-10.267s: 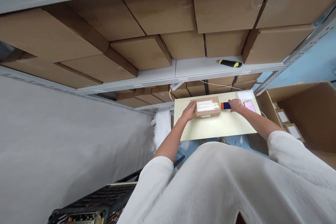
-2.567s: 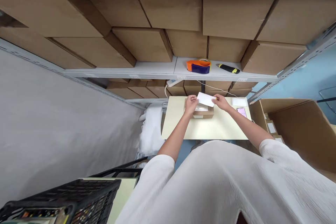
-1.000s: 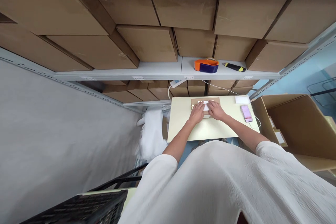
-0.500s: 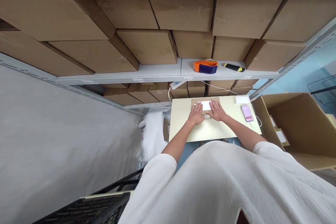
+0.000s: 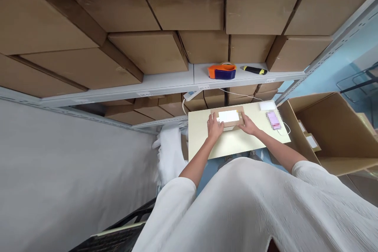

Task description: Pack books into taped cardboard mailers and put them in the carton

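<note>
A small brown cardboard box [image 5: 227, 109] lies on the pale yellow table [image 5: 197, 141], with a white label [image 5: 228, 116] on its top face. My left hand [image 5: 214, 127] grips the box at its left end, fingers over the top edge. At the opposite end, my right hand [image 5: 249, 124] holds the right side with its thumb near the front corner. The label shows in full between the two hands. The underside of the box is hidden.
A large open carton [image 5: 339, 134] with labelled parcels stands right of the table. A phone [image 5: 273, 120] and a white block [image 5: 267, 105] lie at the table's right. On the shelf above are an orange-and-blue tape dispenser [image 5: 222, 72], a cutter [image 5: 254, 70] and stacked boxes [image 5: 150, 53].
Both hands have moved from lying flat on the label to holding the box by its left and right ends. The camera view has shifted slightly.
</note>
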Motion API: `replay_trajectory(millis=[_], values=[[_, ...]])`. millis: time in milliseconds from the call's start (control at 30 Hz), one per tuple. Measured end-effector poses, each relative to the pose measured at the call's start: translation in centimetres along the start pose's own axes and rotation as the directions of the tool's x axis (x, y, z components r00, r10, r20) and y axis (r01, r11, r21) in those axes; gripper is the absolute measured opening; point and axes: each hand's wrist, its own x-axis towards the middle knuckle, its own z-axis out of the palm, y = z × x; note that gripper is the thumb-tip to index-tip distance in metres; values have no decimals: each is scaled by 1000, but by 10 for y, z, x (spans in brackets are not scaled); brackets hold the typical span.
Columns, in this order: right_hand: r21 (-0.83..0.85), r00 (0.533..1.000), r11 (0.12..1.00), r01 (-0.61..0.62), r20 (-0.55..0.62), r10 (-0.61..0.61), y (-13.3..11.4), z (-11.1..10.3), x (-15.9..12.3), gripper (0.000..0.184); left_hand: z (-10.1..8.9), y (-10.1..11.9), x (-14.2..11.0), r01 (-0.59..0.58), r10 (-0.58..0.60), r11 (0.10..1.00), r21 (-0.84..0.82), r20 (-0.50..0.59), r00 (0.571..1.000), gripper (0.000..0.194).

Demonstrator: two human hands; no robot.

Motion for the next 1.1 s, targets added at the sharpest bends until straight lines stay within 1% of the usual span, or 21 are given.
replay_trajectory(millis=[100, 167, 233, 333, 467, 533, 600, 700, 767, 833, 900, 933, 1000, 1100], values=[[0, 993, 1000, 14, -115, -14, -4, -9, -11, 106, 0, 22, 2, -38, 40, 999, 33, -56, 998, 81], [-12, 979, 1000, 24, -200, -26, -2, -21, -20, 105, 2, 39, 3, -78, 80, 996, 36, -59, 995, 80], [-45, 960, 999, 31, -277, -42, 3, -37, -32, 102, 8, 57, 3, -124, 125, 992, 28, -42, 991, 80], [-108, 927, 994, 11, -372, -51, 21, -66, -56, 99, 27, 86, -2, -209, 209, 978, 9, 7, 978, 82], [-149, 876, 986, -74, -483, -7, 57, -104, -101, 100, 66, 132, -8, -343, 346, 938, -52, 86, 934, 83], [-146, 841, 980, -133, -539, 33, 79, -121, -126, 99, 88, 159, -9, -403, 412, 911, -94, 128, 902, 83], [-129, 797, 972, -196, -598, 81, 102, -137, -152, 98, 113, 187, -10, -457, 476, 878, -142, 172, 862, 83], [-99, 726, 957, -274, -673, 138, 138, -163, -191, 99, 153, 234, -11, -521, 563, 825, -218, 236, 792, 81], [-86, 687, 948, -306, -710, 157, 165, -183, -216, 100, 182, 266, -13, -554, 615, 787, -270, 280, 737, 81], [-74, 660, 943, -325, -732, 170, 196, -207, -240, 104, 213, 299, -16, -578, 661, 750, -321, 324, 677, 82], [-48, 645, 940, -338, -739, 195, 229, -231, -262, 109, 246, 331, -20, -584, 685, 728, -359, 364, 631, 84], [-24, 640, 938, -346, -737, 217, 247, -242, -273, 111, 264, 347, -21, -579, 687, 727, -369, 381, 619, 85], [42, 629, 930, -365, -726, 280, 284, -262, -291, 117, 301, 376, -23, -562, 673, 740, -370, 413, 614, 88], [155, 620, 904, -398, -681, 390, 342, -280, -312, 126, 360, 412, -26, -521, 609, 792, -318, 479, 633, 95]])
